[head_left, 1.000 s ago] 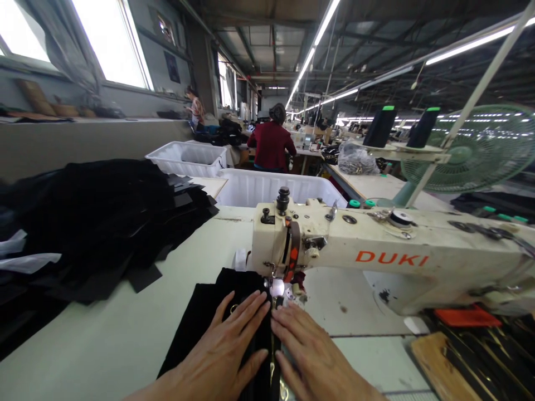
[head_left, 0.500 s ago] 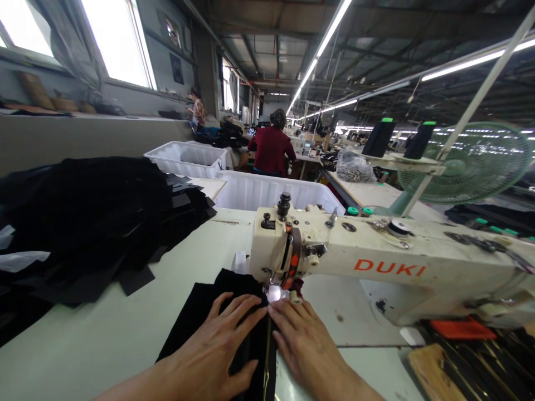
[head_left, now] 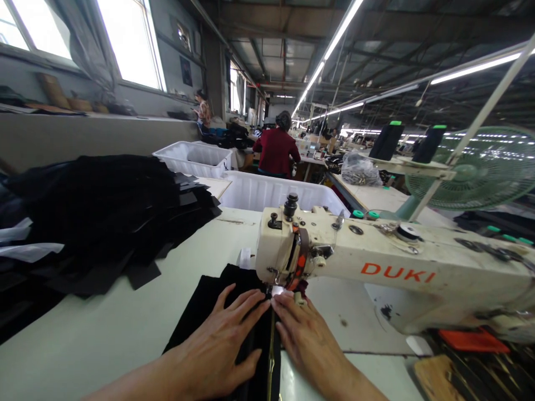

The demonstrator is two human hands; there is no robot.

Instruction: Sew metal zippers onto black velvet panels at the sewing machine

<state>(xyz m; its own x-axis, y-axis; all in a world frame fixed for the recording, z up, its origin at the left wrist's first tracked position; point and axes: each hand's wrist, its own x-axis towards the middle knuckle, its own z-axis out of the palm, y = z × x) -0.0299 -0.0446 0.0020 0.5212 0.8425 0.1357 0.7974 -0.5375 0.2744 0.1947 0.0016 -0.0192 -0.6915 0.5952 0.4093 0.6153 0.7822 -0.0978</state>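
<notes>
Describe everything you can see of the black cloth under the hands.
The black cloth looks like dark, matte fabric with a stepped far edge. It lies spread on the pale table, its far right part reaching the head of the sewing machine. A gold-coloured line, perhaps a zip, runs lengthwise near its right edge. The left hand presses it; the right hand rests at its right edge.

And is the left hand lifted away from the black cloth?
No, the left hand rests on the black cloth, close to the machine.
</notes>
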